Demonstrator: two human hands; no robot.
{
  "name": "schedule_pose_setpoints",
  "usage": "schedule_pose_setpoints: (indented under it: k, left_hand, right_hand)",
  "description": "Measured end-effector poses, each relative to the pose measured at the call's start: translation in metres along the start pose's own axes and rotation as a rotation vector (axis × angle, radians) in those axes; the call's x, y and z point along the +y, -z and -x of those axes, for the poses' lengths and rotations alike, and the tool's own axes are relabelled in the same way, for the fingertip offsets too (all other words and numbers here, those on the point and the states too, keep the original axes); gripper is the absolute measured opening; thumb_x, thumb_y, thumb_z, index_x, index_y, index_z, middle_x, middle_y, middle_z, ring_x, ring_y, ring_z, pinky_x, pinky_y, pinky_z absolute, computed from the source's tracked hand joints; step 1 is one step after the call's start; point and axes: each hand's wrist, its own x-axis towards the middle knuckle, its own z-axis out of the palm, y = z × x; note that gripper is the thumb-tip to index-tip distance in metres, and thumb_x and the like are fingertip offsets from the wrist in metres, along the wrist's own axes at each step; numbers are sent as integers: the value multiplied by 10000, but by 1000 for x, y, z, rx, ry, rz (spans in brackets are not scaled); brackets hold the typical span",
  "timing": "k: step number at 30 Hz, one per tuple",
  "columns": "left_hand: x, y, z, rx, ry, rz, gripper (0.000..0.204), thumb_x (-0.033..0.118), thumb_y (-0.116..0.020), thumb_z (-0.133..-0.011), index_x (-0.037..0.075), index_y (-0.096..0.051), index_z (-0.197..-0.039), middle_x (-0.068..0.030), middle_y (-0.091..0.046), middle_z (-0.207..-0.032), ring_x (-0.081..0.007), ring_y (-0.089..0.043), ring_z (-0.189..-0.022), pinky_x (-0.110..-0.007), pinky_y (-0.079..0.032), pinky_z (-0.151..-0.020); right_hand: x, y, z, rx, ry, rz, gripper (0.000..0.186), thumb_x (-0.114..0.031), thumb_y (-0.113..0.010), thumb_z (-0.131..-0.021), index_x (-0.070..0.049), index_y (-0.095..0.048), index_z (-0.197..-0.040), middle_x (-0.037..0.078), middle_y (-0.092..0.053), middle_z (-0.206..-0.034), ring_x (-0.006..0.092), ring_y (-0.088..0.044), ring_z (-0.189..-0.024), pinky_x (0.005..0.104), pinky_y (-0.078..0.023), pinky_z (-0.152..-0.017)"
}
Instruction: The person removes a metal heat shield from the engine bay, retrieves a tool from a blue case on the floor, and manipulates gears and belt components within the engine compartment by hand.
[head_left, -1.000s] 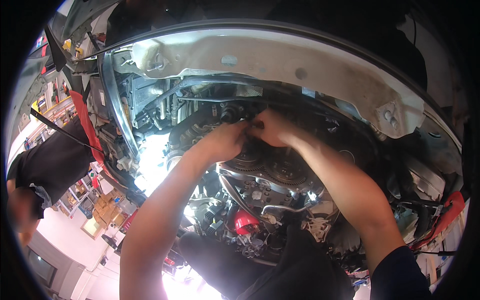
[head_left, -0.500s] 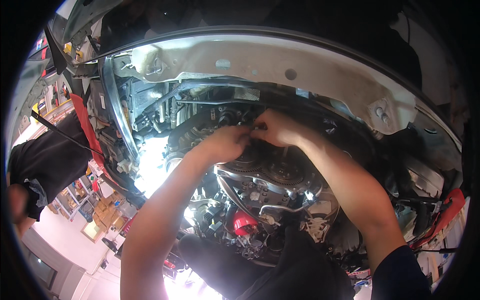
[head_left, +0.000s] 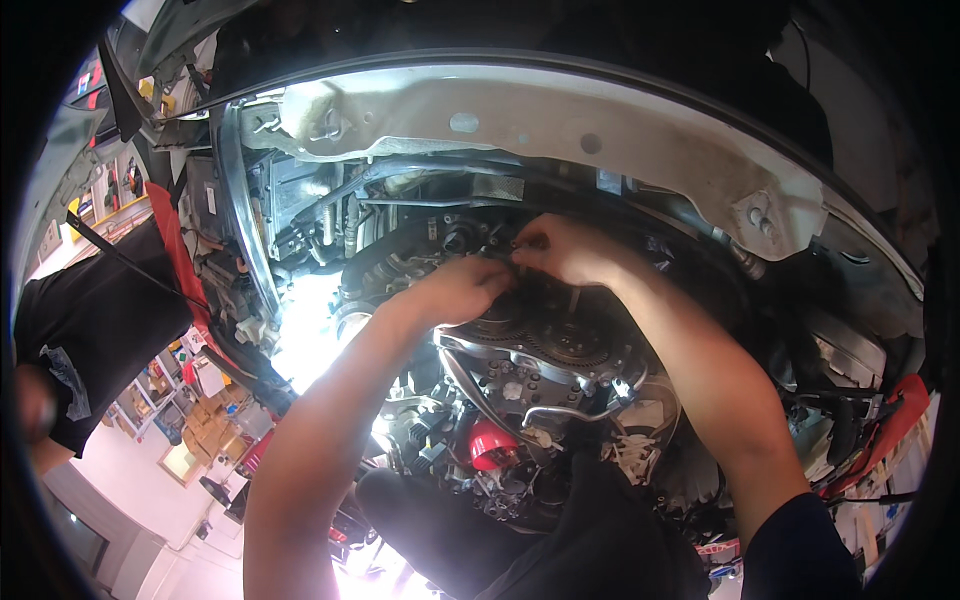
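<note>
Engine (head_left: pixel 525 375) parts lie bared in the middle of the vehicle's bay, below a pale metal panel (head_left: pixel 540 112) that curves across the upper view. Both of the person's hands reach over the nearer parts to the engine's far side. The left hand (head_left: pixel 463 290) is bent inward, fingers curled and drawn together, just beyond a toothed wheel (head_left: pixel 573 342) and to its left. The right hand (head_left: pixel 565 250) comes in from the other side, thumb and forefinger brought close as in a pinch. The two sets of fingertips are near each other; whether either grips a small part cannot be told, since the spot between them is dark and partly covered. A round black fitting (head_left: pixel 457 238) stands just beyond the left hand. Nearer the person are a bent metal pipe (head_left: pixel 570 413) and a red rounded part (head_left: pixel 491 445), both untouched.

The step in hand looks like fine fingertip work at that far side, probably handling something small. The next move seems to call for steady, precise fingers and a clearer line of sight.
</note>
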Motion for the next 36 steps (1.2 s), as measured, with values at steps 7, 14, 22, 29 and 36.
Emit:
schedule_pose_setpoints:
  k: [7, 14, 22, 29, 36]
  left_hand:
    - [19, 4, 6, -14, 74, -209, 308, 275, -478, -894, 38, -642, -1003, -208, -641, -948, -388, -592, -920, -423, -463, -829]
    - [31, -6, 15, 55, 113, -264, 337, 304, -450, -894, 40, -636, -993, -215, -637, -943, -401, -582, -923, -455, -452, -856]
    - [26, -7, 18, 89, 99, -247, 308, 266, -441, -884, 48, -626, -999, -201, -638, -959, -388, -583, -927, -451, -453, -838]
    - [26, -7, 15, 194, 55, -121, 324, 239, -561, -813, 31, -619, -1054, -212, -630, -1000, -378, -586, -959, -422, -458, -857]
    - [28, -8, 8, 114, 97, -80, 323, 240, -589, -799, 7, -640, -1017, -210, -652, -942, -369, -616, -899, -400, -478, -805]
  right_hand:
    - [6, 2, 4, -104, -37, -14, 249, -225, -618, -862, -9, -635, -984, 84, -658, -834, 155, -606, -745, 297, -467, -693]
    - [15, -10, -6, -10, 5, -282, 278, -233, -651, -842, 13, -639, -970, 94, -655, -812, 142, -608, -752, 286, -470, -692]
    - [22, -21, 1, -2, 59, -520, 223, -202, -589, -892, 10, -635, -945, 63, -645, -766, 110, -598, -655, 241, -471, -628]
    - [16, -27, 7, 39, -101, -255, 273, -261, -625, -840, -4, -670, -918, 86, -644, -698, 147, -607, -613, 285, -475, -559]
    - [45, -41, 0, 133, 92, -227, 264, -247, -644, -812, -1, -677, -902, 132, -667, -761, 194, -631, -691, 331, -482, -655]
